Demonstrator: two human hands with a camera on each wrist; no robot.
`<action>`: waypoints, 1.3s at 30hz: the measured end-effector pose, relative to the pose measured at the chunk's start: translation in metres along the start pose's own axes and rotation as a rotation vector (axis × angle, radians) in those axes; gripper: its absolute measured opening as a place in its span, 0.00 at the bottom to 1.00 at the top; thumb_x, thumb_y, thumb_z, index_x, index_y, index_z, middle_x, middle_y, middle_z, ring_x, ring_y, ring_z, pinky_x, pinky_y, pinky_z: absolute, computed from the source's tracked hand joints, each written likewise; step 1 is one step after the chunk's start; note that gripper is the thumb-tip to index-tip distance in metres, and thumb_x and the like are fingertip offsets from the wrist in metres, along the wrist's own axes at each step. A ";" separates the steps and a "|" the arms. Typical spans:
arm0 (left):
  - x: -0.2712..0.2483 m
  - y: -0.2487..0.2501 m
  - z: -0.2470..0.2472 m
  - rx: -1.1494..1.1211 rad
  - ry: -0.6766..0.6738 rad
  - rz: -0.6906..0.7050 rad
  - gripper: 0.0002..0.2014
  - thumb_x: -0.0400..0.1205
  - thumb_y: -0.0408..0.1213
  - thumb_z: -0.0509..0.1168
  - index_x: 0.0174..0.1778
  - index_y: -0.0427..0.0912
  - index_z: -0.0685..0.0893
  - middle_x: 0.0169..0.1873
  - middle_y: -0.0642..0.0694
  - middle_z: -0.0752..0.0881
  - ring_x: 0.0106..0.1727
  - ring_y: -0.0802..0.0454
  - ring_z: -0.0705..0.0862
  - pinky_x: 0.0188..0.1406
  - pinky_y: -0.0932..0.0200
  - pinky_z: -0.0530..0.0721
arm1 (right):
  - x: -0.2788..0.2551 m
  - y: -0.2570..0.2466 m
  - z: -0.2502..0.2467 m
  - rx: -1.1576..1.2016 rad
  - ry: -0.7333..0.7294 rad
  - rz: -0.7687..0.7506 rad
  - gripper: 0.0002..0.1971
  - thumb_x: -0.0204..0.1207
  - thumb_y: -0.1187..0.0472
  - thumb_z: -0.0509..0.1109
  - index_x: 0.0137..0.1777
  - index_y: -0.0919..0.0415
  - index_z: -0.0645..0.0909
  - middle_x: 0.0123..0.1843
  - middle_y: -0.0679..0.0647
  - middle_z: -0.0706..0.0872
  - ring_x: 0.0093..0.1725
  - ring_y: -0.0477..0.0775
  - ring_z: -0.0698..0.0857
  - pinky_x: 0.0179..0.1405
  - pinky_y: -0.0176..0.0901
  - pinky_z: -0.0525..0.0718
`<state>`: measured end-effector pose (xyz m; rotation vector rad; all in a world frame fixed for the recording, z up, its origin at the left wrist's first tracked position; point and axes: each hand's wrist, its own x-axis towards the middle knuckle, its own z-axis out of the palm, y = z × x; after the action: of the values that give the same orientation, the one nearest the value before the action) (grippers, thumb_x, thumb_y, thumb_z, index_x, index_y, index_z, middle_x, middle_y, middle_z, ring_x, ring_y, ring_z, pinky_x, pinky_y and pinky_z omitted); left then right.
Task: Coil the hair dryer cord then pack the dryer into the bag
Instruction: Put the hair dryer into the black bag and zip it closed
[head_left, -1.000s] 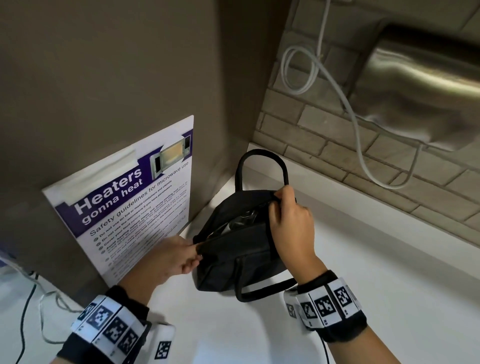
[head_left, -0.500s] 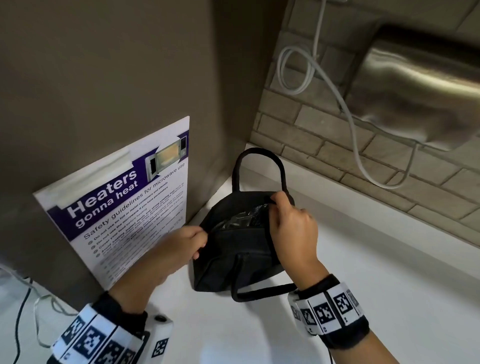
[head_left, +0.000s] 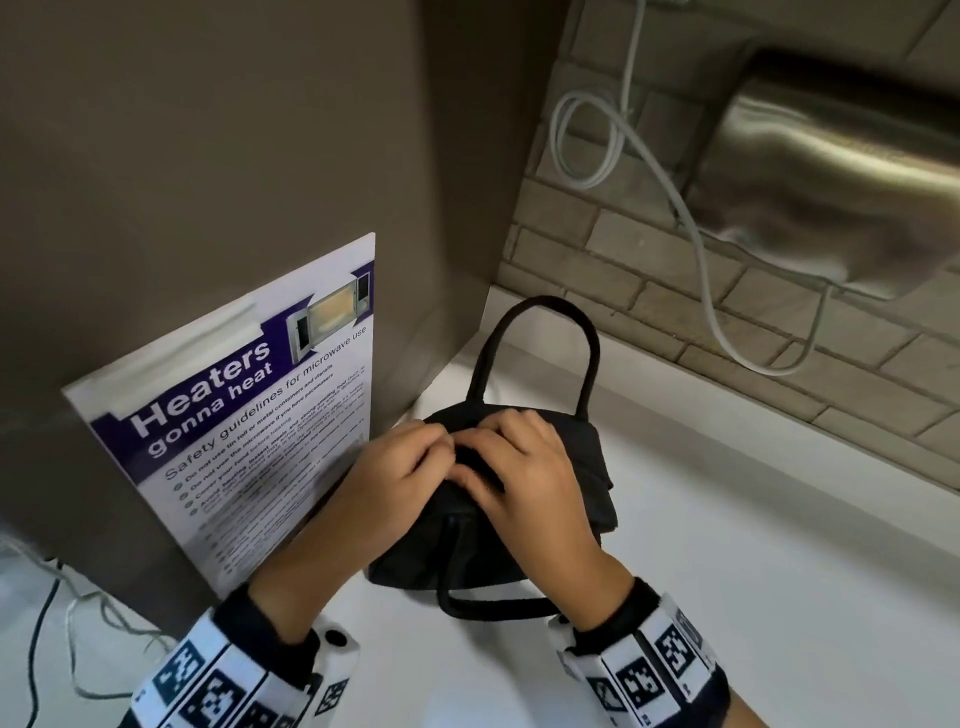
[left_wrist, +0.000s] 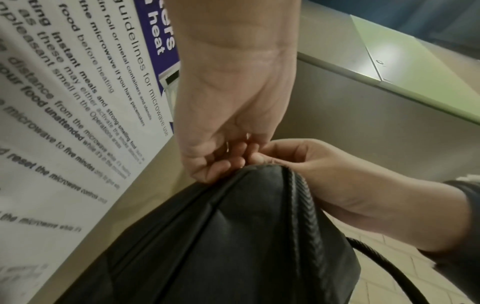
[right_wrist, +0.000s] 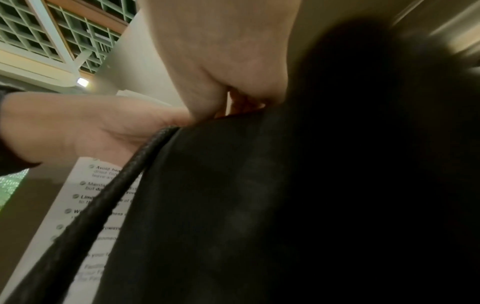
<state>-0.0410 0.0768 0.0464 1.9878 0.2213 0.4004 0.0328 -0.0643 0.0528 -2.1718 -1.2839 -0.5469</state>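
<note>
A black bag (head_left: 589, 483) stands on the white counter (head_left: 753, 571), with one handle loop upright (head_left: 540, 306) and the other lying toward me (head_left: 483, 610). My left hand (head_left: 423, 454) and right hand (head_left: 493, 449) meet on top of it, fingers curled. In the left wrist view my left hand (left_wrist: 221, 164) and right hand (left_wrist: 275, 158) both pinch the top edge of the bag (left_wrist: 233, 246). The right wrist view shows the same pinch, right hand (right_wrist: 221, 98), close against the dark bag (right_wrist: 259, 205). The hair dryer and its cord are hidden.
A microwave safety poster (head_left: 249, 415) leans on the brown wall just left of the bag. On the brick wall behind hangs a steel appliance (head_left: 841, 171) with a looped white cable (head_left: 691, 218). Thin cables (head_left: 52, 623) trail at the lower left.
My hands moved from the bag's two ends to meet at the middle of its top. The opening that showed something shiny inside is now drawn together under my fingers.
</note>
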 end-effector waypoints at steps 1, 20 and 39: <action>0.000 -0.002 0.001 -0.001 0.001 0.052 0.12 0.78 0.45 0.57 0.31 0.44 0.75 0.32 0.52 0.77 0.35 0.53 0.78 0.38 0.61 0.76 | 0.000 0.000 0.002 0.015 0.022 0.007 0.07 0.76 0.55 0.73 0.51 0.56 0.87 0.43 0.50 0.84 0.45 0.50 0.80 0.46 0.47 0.80; 0.000 -0.015 0.002 0.450 0.107 0.195 0.11 0.71 0.29 0.72 0.46 0.43 0.82 0.39 0.51 0.81 0.38 0.51 0.82 0.36 0.48 0.85 | -0.007 -0.019 0.011 0.017 0.057 0.061 0.04 0.76 0.66 0.69 0.44 0.61 0.86 0.41 0.52 0.85 0.40 0.52 0.81 0.41 0.47 0.81; -0.002 -0.022 0.002 0.520 0.211 0.259 0.08 0.75 0.41 0.62 0.42 0.42 0.83 0.33 0.50 0.80 0.33 0.51 0.80 0.29 0.52 0.83 | 0.004 -0.001 -0.025 -0.225 0.003 0.284 0.05 0.73 0.61 0.72 0.37 0.60 0.83 0.36 0.55 0.83 0.37 0.58 0.81 0.37 0.51 0.80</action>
<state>-0.0415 0.0835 0.0255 2.4961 0.2158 0.7841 0.0319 -0.0774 0.0742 -2.4827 -0.9253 -0.6001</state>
